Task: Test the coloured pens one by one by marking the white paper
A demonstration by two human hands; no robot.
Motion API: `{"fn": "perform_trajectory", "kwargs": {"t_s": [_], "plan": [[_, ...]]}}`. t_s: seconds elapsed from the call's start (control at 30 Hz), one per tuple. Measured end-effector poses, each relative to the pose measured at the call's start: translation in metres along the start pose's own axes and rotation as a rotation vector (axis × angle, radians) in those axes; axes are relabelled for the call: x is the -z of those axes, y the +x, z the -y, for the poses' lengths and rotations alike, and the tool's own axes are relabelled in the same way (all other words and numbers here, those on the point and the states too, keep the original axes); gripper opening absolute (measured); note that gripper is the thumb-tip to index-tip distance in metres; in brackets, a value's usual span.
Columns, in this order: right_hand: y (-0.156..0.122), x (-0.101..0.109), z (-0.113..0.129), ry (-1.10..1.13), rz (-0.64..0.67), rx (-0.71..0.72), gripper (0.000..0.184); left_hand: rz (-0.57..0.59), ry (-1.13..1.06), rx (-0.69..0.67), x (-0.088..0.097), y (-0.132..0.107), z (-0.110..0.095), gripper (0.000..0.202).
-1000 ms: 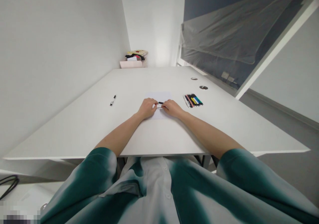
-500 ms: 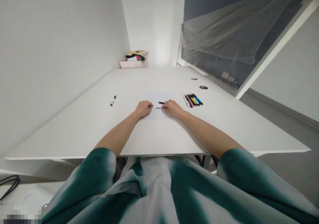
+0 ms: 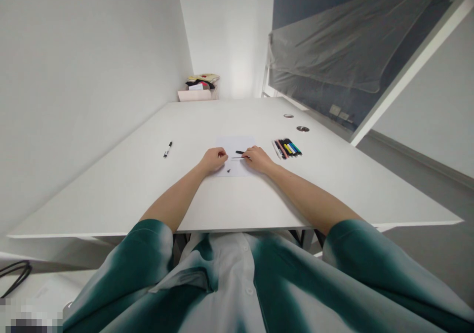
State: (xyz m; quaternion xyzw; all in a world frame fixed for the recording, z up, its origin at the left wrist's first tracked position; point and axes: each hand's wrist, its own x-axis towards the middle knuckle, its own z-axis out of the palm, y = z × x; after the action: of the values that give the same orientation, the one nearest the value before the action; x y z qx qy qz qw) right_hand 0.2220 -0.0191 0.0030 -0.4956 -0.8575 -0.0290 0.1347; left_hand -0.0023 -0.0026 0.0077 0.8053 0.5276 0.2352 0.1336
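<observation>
Left hand [image 3: 216, 160] and right hand [image 3: 258, 159] apart over a white sheet [image 3: 240, 170], a thin dark rod [image 3: 237, 157] between them.
Nearest are green-and-white sleeves [image 3: 153, 239], then the white surface [image 3: 237, 199] bearing the sheet; a small dark piece [image 3: 228, 170] lies toward the sheet's near edge. Beyond it, the right grip is closed on the rod, which points left; the left fingers are curled, and I cannot tell whether that grip holds anything. A short black piece [image 3: 239, 151] lies on the sheet just past the rod, by the right fingers. A black-and-white pen [image 3: 168, 149] lies off left, a row of coloured pens [image 3: 287, 148] off right. Farther back come two round fittings [image 3: 302, 129], then a pale pink box [image 3: 194, 96].
</observation>
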Motion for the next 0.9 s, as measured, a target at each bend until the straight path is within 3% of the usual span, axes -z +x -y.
{"fn": "perform_trajectory", "kwargs": {"t_s": [0.17, 0.27, 0.43, 0.63, 0.9], "plan": [[0.0, 0.003, 0.001, 0.003, 0.008, -0.02, 0.032, 0.258, -0.083, -0.088, 0.011, -0.004, -0.006, 0.029], [0.0, 0.005, 0.002, 0.003, 0.011, -0.033, 0.032, 0.317, -0.086, -0.124, 0.009, -0.006, -0.012, 0.028], [0.0, 0.006, 0.0, -0.005, 0.004, -0.066, 0.032, 0.272, 0.004, -0.189, -0.004, -0.008, -0.022, 0.037], [0.0, 0.002, -0.003, -0.017, -0.002, -0.077, 0.033, 0.193, 0.184, -0.235, -0.014, -0.007, -0.024, 0.03], [0.001, 0.001, -0.005, -0.011, -0.01, -0.08, 0.032, 0.071, 0.185, -0.209, -0.01, -0.007, -0.02, 0.024]]}}
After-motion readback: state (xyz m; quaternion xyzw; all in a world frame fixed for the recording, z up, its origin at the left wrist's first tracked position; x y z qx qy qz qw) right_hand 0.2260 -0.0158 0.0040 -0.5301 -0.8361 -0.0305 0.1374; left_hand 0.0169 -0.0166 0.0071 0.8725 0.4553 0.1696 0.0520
